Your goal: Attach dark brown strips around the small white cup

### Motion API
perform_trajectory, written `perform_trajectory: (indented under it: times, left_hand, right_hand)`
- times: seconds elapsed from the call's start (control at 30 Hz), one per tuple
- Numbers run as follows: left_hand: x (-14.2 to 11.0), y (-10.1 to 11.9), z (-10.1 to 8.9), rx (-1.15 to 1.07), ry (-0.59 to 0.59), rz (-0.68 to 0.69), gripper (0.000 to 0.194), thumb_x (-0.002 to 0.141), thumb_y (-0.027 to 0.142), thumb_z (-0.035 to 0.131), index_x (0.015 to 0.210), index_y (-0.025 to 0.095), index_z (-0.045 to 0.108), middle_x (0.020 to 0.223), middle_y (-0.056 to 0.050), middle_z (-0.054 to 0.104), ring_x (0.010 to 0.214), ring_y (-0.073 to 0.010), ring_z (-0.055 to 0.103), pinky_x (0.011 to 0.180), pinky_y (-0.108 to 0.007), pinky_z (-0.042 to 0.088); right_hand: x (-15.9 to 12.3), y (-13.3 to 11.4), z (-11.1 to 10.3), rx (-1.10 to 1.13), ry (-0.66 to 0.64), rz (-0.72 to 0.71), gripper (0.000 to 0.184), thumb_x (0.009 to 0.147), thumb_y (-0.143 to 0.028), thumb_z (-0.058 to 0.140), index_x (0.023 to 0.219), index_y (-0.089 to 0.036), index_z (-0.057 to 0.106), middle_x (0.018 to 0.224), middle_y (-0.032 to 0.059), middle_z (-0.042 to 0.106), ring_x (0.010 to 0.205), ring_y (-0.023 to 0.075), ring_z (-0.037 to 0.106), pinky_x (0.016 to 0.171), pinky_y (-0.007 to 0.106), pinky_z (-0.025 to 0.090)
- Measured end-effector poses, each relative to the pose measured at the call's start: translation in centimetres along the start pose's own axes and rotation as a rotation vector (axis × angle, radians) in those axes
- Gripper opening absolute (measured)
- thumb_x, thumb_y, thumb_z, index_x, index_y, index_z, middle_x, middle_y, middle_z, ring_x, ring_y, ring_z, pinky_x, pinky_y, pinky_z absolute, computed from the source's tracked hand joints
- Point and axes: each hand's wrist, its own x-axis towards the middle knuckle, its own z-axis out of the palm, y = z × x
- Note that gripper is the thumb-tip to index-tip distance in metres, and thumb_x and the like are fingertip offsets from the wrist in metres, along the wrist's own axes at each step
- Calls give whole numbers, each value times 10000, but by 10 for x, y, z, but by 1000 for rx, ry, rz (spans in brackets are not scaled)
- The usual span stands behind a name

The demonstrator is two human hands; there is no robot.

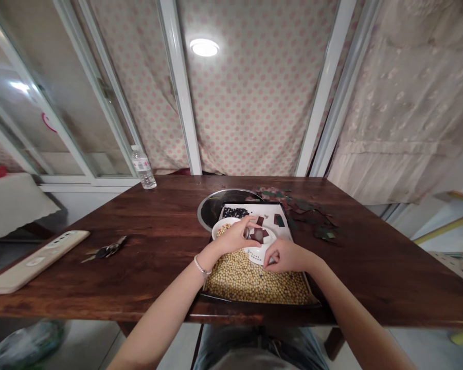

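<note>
A small white bowl with a dotted pattern on its side sits over yellow soybeans in a shallow black-edged tray. Dark reddish-brown flat pieces lie on the bowl. From the left, my left hand curves its thumb and fingers around the bowl. Closed and curled, my right hand is against the bowl's right side; whatever its fingers pinch is hidden. Partly behind my left hand is a second white bowl holding soybeans. Black beans are heaped at the tray's far left.
A round metal tray lies behind the black-edged one. Dark scraps are scattered at the back right of the wooden table. On the left are a water bottle, keys and a power strip.
</note>
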Motion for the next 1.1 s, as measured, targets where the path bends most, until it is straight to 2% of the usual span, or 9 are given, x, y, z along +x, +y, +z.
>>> perform_trajectory:
  times: [0.7,0.87,0.93,1.03,1.1]
  left_hand:
    - [0,-4,0,11,0,21,678,661,257,756,1232,192,396,1131,-99,630,1070,-254,561,925,-398,379]
    - [0,-4,1,9,0,16,673,665,260,753,1232,199,395,1129,-104,633,1028,-256,584,871,-391,416]
    - [1,-5,1,7,3,13,682,655,266,760,1228,200,395,1132,-112,630,1018,-256,592,854,-382,426]
    - [2,-5,1,6,9,12,716,625,271,781,1225,200,397,1129,-122,630,1024,-262,592,841,-373,434]
    - [2,-5,1,9,14,14,730,613,267,786,1228,203,398,1125,-121,633,1012,-264,597,827,-372,439]
  right_hand:
    - [-1,5,4,21,34,-26,96,670,-187,626,683,-165,718,451,-64,419,434,59,325,436,199,245]
    - [-3,2,0,53,48,-50,93,680,-194,618,702,-160,702,453,-75,374,431,56,298,429,196,228]
    - [-2,2,-3,97,148,-67,113,703,-214,604,736,-155,695,457,-82,333,430,56,268,424,199,207]
    - [5,3,-7,152,438,-68,149,727,-259,592,735,-141,684,445,-87,289,425,61,239,421,207,189]
    - [12,7,-7,150,556,-48,176,737,-279,577,731,-133,675,433,-87,285,416,63,240,418,209,187]
